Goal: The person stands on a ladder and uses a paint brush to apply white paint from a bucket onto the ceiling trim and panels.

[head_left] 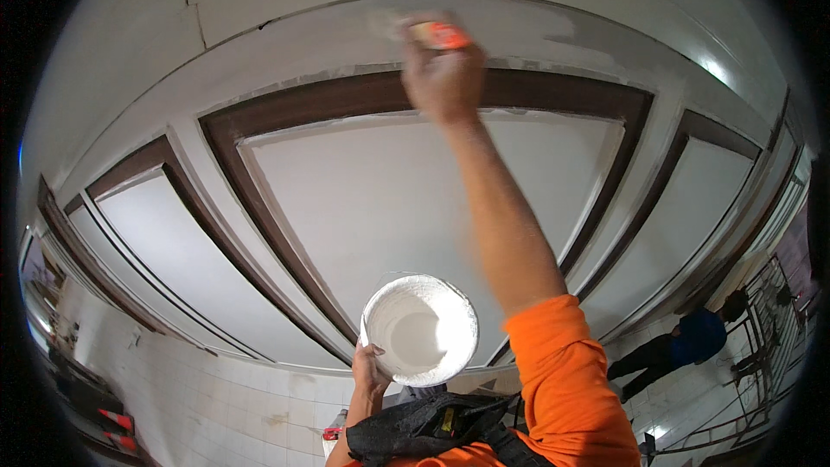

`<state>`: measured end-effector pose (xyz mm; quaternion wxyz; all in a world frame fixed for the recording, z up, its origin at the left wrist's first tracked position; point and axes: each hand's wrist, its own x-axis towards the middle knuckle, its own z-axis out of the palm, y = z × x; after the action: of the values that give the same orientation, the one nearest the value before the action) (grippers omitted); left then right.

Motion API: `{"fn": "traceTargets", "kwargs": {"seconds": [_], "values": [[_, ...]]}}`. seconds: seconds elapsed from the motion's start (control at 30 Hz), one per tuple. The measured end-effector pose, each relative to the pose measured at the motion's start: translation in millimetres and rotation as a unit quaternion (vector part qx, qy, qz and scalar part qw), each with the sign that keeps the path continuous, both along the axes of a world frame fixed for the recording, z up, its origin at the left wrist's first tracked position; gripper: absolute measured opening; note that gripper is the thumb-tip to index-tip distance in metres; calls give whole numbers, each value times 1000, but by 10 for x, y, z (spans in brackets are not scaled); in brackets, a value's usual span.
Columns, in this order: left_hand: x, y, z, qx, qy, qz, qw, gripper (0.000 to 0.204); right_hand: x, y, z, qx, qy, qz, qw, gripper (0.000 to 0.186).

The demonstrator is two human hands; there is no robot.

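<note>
My right hand (pixel 445 78) is raised on an orange-sleeved arm, closed on a paintbrush (pixel 441 35) with an orange and pale handle. The bristles, blurred, are at the off-white band (pixel 562 30) above the brown-framed middle panel (pixel 337 190); whether they touch it is unclear. Low in the middle, my left hand (pixel 370 363) grips the left side of a white bucket (pixel 419 333) with white paint inside and crusted on its rim. A thin wire handle arches over the bucket.
Brown-trimmed side panels (pixel 173 242) flank the middle one. At lower right, a person (pixel 692 337) in blue top and dark trousers is near metal railings (pixel 761 355). Below are a tiled floor (pixel 225 389), red-and-white cones (pixel 117 428) at far left, and my black waist bag (pixel 415 424).
</note>
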<state>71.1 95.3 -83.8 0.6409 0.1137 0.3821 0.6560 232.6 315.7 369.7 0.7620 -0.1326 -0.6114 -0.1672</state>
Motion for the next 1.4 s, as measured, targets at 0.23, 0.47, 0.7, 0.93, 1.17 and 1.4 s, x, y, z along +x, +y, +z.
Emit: {"fn": "traceTargets", "kwargs": {"seconds": [0.23,0.47,0.7,0.93,1.17,1.4], "values": [[-46,66,-175,-8,-11,-25,1000,69,1131,-354,76,-107,172,-90,975,15],[49,10,61,20,-19,-32,999,76,541,-166,4,-1,13,-356,934,36],[134,-97,359,24,-2,3,1000,73,-510,-177,53,49,-82,-235,967,27],[97,-90,287,5,16,22,1000,70,502,-42,115,-45,41,5,998,10],[76,67,250,5,11,-25,1000,75,2180,-116,111,-179,175,22,968,21],[-170,205,-124,-9,9,-56,998,79,2595,-237,102,-15,160,-329,931,17]]}}
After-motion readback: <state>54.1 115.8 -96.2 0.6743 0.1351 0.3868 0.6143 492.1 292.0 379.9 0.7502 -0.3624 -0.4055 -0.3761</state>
